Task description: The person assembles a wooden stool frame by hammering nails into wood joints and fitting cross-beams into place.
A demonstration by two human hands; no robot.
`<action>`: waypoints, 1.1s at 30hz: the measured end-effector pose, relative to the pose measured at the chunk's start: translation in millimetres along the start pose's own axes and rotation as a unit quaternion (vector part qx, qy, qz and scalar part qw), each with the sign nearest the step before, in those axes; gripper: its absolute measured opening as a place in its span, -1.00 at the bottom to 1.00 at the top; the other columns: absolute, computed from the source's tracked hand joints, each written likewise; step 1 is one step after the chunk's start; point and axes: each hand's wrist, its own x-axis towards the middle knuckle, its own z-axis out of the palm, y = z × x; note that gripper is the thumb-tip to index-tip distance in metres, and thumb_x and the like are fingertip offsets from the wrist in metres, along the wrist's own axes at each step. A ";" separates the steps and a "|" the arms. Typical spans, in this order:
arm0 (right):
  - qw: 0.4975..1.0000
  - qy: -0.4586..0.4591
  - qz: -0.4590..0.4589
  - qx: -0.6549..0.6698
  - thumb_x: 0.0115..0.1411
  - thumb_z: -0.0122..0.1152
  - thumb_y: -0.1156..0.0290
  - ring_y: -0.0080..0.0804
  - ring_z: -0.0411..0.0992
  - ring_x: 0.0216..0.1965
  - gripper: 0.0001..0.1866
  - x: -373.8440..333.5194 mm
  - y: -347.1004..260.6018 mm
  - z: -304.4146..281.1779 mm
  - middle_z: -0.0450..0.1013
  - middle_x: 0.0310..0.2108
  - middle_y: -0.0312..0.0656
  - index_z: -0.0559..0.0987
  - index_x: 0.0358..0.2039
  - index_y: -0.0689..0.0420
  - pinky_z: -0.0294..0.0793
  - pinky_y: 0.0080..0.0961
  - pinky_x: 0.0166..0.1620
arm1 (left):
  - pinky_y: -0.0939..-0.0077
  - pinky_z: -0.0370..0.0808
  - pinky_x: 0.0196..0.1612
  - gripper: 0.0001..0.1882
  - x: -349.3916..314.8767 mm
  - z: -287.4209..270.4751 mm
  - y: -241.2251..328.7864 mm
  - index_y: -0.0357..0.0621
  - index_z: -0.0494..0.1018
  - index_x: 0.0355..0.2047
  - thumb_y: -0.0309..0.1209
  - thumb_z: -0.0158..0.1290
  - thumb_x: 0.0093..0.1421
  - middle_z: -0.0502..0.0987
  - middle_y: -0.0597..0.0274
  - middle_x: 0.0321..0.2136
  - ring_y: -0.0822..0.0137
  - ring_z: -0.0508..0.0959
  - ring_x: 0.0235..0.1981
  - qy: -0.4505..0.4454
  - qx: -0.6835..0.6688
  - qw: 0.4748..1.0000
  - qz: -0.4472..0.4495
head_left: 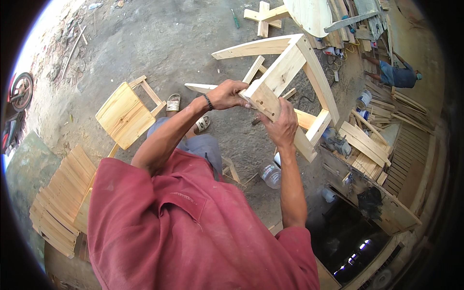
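Observation:
A pale, unpainted wooden chair frame [285, 71] with curved legs is tilted up in front of me. My left hand [228, 94], a dark beaded bracelet at its wrist, grips the near left corner of the frame. My right hand [282, 125] is closed around the right edge of the same end board [264, 100], which has several small dark holes in its face. Both hands' fingertips are partly hidden behind the wood. Other slender wooden pieces show below and behind the frame, and I cannot tell which are joined to it.
A wooden chair [126, 116] stands at left beside stacked slats [65, 193]. A clear plastic bottle [270, 175] sits under my right arm. Far off lie a cross-shaped wooden base [264, 18] and a green-handled screwdriver [235, 19]. Planks [367, 145] and another person [398, 73] are at right.

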 end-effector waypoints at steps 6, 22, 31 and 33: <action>1.000 0.010 -0.002 0.001 -0.07 0.48 -0.08 0.03 0.45 -0.07 -0.14 5.4 6.1 -0.2 0.44 -0.09 0.04 0.37 0.06 0.27 0.45 -0.04 -0.10 | 0.34 0.49 -0.08 -0.48 6.6 -0.7 -7.9 -0.19 0.51 0.00 -0.29 0.36 0.04 0.64 0.11 -0.21 0.29 0.60 -0.17 0.004 0.013 1.000 -0.013; 1.000 0.006 -0.006 0.002 -0.02 0.44 -0.11 0.10 0.43 -0.11 -0.15 4.6 11.6 4.1 0.41 -0.13 0.09 0.36 0.06 0.29 0.44 -0.07 -0.09 | 0.26 0.49 -0.06 -0.48 11.7 4.2 -13.5 -0.20 0.51 0.00 -0.30 0.35 0.04 0.60 0.04 -0.13 0.18 0.59 -0.10 0.007 0.006 1.000 0.019; 1.000 0.000 0.006 -0.009 -0.01 0.44 -0.09 0.02 0.43 -0.11 -0.20 9.2 8.7 5.1 0.42 -0.13 0.01 0.37 0.03 0.25 0.43 -0.06 -0.12 | 0.25 0.49 -0.06 -0.48 13.7 1.3 -6.5 -0.18 0.52 -0.02 -0.29 0.37 0.02 0.60 0.05 -0.13 0.14 0.59 -0.09 0.019 -0.001 0.999 0.036; 1.000 -0.001 0.007 -0.014 -0.01 0.43 -0.09 -0.01 0.43 -0.08 -0.21 8.6 6.6 5.3 0.42 -0.11 -0.01 0.37 0.04 0.23 0.43 -0.06 -0.12 | 0.25 0.50 -0.05 -0.48 11.2 0.5 -1.6 -0.19 0.51 -0.02 -0.29 0.37 0.02 0.60 0.06 -0.13 0.13 0.59 -0.09 0.014 0.006 1.000 0.023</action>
